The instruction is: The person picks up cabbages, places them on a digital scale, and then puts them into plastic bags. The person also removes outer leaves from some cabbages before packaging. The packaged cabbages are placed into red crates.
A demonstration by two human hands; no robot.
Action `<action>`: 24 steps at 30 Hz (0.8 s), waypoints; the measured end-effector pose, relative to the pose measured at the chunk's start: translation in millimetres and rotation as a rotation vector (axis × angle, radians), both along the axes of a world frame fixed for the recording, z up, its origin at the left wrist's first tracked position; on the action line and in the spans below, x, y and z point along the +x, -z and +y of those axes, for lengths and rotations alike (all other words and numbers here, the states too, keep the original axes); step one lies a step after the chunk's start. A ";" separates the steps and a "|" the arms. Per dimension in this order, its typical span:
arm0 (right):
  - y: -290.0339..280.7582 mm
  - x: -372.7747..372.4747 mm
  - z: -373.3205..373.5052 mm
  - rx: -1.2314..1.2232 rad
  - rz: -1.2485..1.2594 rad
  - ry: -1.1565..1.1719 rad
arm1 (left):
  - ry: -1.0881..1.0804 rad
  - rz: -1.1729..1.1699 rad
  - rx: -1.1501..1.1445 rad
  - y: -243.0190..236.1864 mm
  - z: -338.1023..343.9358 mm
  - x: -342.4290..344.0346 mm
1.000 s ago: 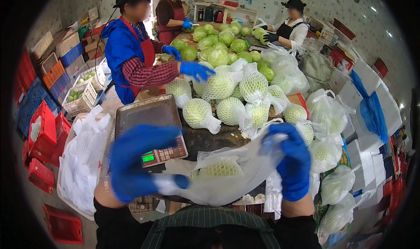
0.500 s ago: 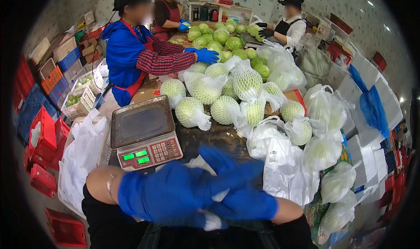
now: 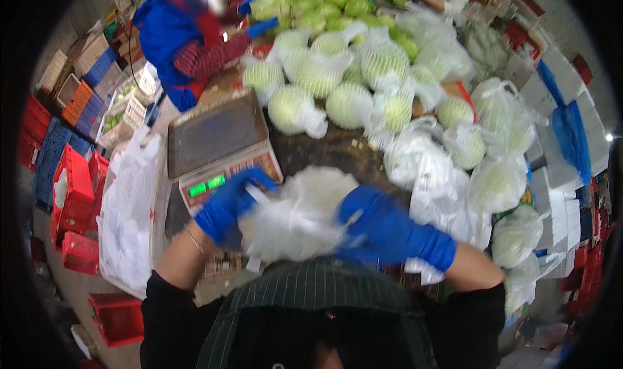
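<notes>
Bagged green cabbage in a clear plastic bag (image 3: pixel 295 216) is clasped by both blue-gloved hands, left hand (image 3: pixel 228 203) and right hand (image 3: pixel 383 229). The bag mouth looks unsealed (blurred); the grey scale (image 3: pixel 217 142) beside it is bare.

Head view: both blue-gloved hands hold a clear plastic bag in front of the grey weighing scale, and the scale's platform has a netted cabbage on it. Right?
Not quite. In the head view the grey weighing scale has a bare platform. The left hand and right hand do hold the clear plastic bag in front of it.
</notes>
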State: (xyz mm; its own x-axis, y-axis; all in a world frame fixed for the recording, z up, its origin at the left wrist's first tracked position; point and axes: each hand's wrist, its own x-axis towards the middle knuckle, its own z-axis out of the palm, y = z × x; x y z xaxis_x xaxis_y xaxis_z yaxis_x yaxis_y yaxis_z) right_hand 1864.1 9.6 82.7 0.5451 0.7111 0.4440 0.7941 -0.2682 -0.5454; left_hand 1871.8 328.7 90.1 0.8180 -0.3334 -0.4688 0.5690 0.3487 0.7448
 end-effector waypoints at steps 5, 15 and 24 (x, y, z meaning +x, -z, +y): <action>38.3 -1.7 -78.6 -0.284 0.957 0.404 | -0.103 -0.296 0.577 -32.7 62.7 12.2; -29.6 -4.3 49.4 0.619 1.547 -0.149 | 0.446 -0.302 0.435 -117.8 -83.3 -33.1; 0.4 -24.0 19.0 0.289 0.522 -0.228 | 0.158 -0.630 0.313 16.2 -1.0 37.0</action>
State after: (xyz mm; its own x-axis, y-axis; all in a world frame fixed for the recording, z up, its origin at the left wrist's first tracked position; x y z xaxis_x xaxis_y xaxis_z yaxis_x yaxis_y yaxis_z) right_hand 1840.1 28.6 82.3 0.5907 0.7260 0.3521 0.4243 0.0917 -0.9009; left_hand 1908.9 327.7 73.9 0.9176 -0.3972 -0.0167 0.0245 0.0146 0.9996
